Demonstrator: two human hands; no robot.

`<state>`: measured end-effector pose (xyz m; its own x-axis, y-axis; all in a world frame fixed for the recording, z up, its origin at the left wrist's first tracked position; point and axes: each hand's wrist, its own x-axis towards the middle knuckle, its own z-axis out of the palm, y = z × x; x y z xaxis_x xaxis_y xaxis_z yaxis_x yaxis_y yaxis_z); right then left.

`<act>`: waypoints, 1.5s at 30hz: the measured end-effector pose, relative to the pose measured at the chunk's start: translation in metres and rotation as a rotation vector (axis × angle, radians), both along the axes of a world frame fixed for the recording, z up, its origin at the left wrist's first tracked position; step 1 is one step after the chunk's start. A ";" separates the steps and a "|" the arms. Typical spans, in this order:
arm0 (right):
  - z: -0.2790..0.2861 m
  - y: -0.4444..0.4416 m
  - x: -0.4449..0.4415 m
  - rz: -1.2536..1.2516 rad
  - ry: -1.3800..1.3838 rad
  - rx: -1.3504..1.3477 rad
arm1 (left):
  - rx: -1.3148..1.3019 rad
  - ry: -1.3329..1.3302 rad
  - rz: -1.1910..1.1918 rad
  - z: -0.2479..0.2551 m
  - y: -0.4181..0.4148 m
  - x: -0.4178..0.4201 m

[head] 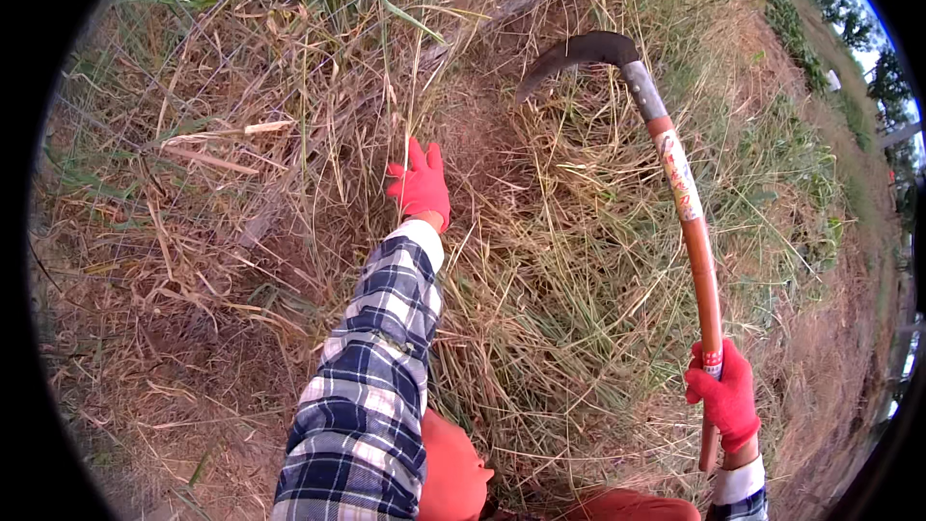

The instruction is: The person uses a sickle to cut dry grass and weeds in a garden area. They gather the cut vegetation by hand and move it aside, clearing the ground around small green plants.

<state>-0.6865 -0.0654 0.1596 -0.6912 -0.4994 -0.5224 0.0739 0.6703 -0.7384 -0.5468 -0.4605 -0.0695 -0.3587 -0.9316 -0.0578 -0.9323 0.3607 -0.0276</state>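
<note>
My left hand, in a red knit glove, reaches into thin upright grass stalks near the middle of the view. Its fingers are spread and a stalk runs past them; whether they touch it, I cannot tell. At the lower right, my right hand, gloved in the same red, is closed round the wooden handle of a sickle. The sickle stands raised over the grass, its dark curved blade pointing left. The handle has a paper wrap bearing writing.
Cut grass lies heaped between my hands. Wire mesh fencing crosses the grass at the upper left, with a greyish rail or board low along it. Green leafy plants grow at the right. My red-clad knee shows at the bottom.
</note>
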 end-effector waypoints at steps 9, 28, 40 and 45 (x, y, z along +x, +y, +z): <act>-0.133 -0.105 -0.003 0.285 -0.003 0.098 | 0.430 0.198 0.005 0.020 0.011 0.068; -0.176 -0.046 0.004 0.354 -0.068 0.208 | 0.461 0.337 -0.236 0.036 0.059 0.123; -0.147 -0.031 0.002 0.274 -0.001 0.310 | 0.571 0.316 -0.455 0.056 0.108 0.143; -0.128 0.187 0.025 0.126 -0.022 0.368 | 0.560 0.218 -0.644 0.053 0.123 0.149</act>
